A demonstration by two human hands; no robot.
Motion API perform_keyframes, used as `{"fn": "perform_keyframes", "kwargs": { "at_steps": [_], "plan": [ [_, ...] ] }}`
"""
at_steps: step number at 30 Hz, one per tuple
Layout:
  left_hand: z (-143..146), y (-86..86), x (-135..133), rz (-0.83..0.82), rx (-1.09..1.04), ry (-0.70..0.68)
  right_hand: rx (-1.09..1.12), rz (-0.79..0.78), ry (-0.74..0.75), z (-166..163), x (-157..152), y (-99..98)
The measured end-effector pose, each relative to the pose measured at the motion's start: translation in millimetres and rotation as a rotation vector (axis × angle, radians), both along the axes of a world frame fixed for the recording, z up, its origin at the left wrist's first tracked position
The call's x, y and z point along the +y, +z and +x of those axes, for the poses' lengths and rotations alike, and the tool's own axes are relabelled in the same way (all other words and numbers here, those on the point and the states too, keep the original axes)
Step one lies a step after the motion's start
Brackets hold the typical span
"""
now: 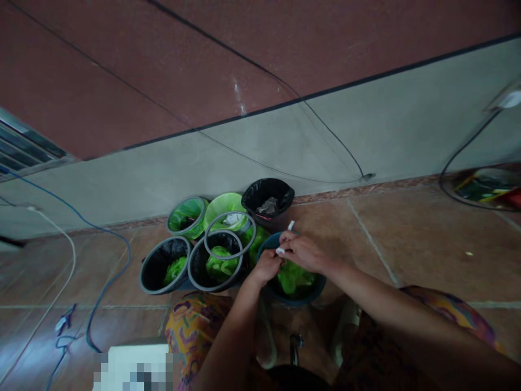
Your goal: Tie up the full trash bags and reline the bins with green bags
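Note:
Both of my hands meet above a blue-green bin [313, 296] that has a crumpled bright green plastic bag [295, 278] inside. My left hand [268, 266] is closed at the bin's left side, its fingertips against my right hand. My right hand [303, 252] is pinched closed above the green bag. Small white bits show at its fingers, one sticking up [291, 225]; I cannot tell whether they are held or wrapped on. A loose grey ring [253, 244] rests over the neighbouring bins, left of my hands.
Left of my hands stand two bins with black liners [157, 267] and green bags inside, and green-lined bins [173, 213] behind. A black-lined bin [250, 196] touches the wall. Cables [128, 252] cross the tiled floor at left; a colourful package [488, 184] lies far right.

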State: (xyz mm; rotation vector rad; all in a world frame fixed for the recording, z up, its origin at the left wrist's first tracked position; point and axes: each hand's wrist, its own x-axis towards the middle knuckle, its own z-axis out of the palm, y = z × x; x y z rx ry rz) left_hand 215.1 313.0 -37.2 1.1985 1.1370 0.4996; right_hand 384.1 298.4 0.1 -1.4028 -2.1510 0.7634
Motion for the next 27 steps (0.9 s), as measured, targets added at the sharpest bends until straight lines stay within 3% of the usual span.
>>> {"fn": "perform_keyframes", "kwargs": {
  "at_steps": [4,8,11,16,19,22,27],
  "plan": [
    [-3.3,4.8,-0.3,0.109,-0.034,-0.129,0.046,-0.080,-0.019,2.6,9.2,-1.1],
    [0.0,1.7,-2.9,0.134,-0.007,0.067,0.026,-0.258,-0.098,0.5,12.0,-2.6],
    [1.4,0.6,-6.0,0.040,-0.062,0.209,0.017,-0.275,-0.092,1.1,9.9,-2.1],
    [-2.6,7.5,-7.1,-0.150,-0.202,0.319,-0.048,-0.262,-0.178,8.8,8.8,1.5],
    [-4.4,9.4,-5.0,-0.208,-0.243,0.370,0.008,-0.317,-0.089,11.9,8.4,1.6],
    [-4.6,6.6,-3.2,-0.079,-0.159,0.359,0.022,-0.403,-0.017,15.0,8.9,-1.5],
    [-5.0,3.8,-4.1,0.291,0.132,0.187,-0.232,-0.326,-0.162,21.1,15.1,-4.9]
  ]
}}
